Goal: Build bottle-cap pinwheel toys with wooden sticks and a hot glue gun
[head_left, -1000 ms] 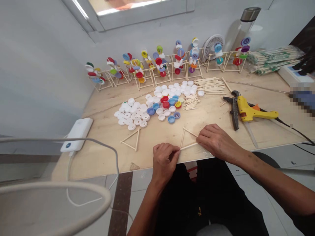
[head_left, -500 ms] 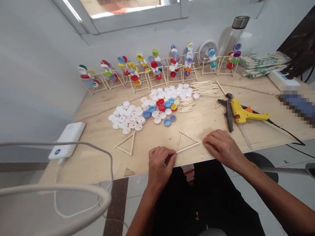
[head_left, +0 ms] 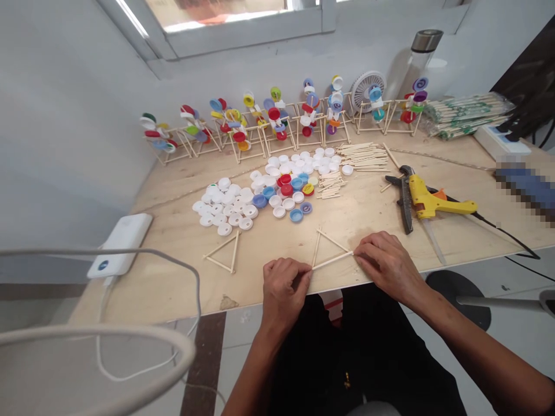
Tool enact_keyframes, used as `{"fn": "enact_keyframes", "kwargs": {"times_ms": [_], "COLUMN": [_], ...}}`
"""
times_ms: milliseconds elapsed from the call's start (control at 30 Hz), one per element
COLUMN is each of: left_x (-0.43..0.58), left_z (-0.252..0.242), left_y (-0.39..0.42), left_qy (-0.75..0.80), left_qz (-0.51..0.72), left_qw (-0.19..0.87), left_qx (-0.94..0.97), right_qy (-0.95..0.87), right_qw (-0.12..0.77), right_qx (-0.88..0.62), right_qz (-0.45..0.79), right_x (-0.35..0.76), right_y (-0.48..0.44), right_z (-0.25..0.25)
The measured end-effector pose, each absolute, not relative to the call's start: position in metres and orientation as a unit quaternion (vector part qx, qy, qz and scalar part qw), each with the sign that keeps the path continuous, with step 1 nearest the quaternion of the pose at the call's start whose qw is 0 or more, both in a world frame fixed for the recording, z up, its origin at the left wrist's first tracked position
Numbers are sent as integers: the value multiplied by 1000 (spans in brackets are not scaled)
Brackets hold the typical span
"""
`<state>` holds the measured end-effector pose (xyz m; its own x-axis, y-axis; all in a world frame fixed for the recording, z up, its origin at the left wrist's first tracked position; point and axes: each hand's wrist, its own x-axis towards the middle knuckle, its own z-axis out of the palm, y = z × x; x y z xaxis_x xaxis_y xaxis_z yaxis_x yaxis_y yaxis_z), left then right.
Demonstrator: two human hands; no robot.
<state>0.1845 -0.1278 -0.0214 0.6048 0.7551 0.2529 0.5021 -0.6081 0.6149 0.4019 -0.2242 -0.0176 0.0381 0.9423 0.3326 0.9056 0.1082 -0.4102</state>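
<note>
A triangle of thin wooden sticks (head_left: pixel 333 260) lies flat near the table's front edge. My left hand (head_left: pixel 286 286) is closed, thumb and forefinger pinching the triangle's near left corner. At its right corner, my right hand (head_left: pixel 385 263) is closed too, fingertips on the end of the near stick. A second stick triangle (head_left: pixel 235 252) lies flat to the left, apart from both hands. Beyond them are white bottle caps (head_left: pixel 234 206), some with holes, coloured caps (head_left: pixel 287 189), short sticks (head_left: pixel 330 185) and longer sticks (head_left: pixel 363 157).
A yellow glue gun (head_left: pixel 433 199) rests on the right beside black pliers-like clamps (head_left: pixel 406 202). Along the wall stand several stick frames with cap wheels (head_left: pixel 275 121), a small fan (head_left: pixel 367 92) and a bottle (head_left: pixel 422 55). A white power bank (head_left: pixel 120 245) with a cable lies left.
My right hand has shifted slightly left, so its fingertips now meet the triangle's right corner. My left hand stays on its corner. The view has shifted a little.
</note>
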Motion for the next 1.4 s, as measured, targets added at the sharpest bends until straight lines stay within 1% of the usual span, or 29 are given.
{"fn": "enact_keyframes", "kwargs": {"times_ms": [467, 1133, 1400], "left_x": [185, 181, 182], "left_z": [-22, -21, -19], "left_y": [-128, -128, -128], "left_qy": [363, 354, 348], "left_qz": [256, 259, 291], "left_qw": [245, 269, 277], "left_qx": [861, 858, 847], "right_qy": [-688, -689, -688], "right_qw": [280, 287, 294], "right_qx": [-669, -665, -663], "right_qz": [21, 20, 28], "right_x": [402, 402, 403], "right_y": [-223, -223, -225], "right_z": [-20, -23, -21]}}
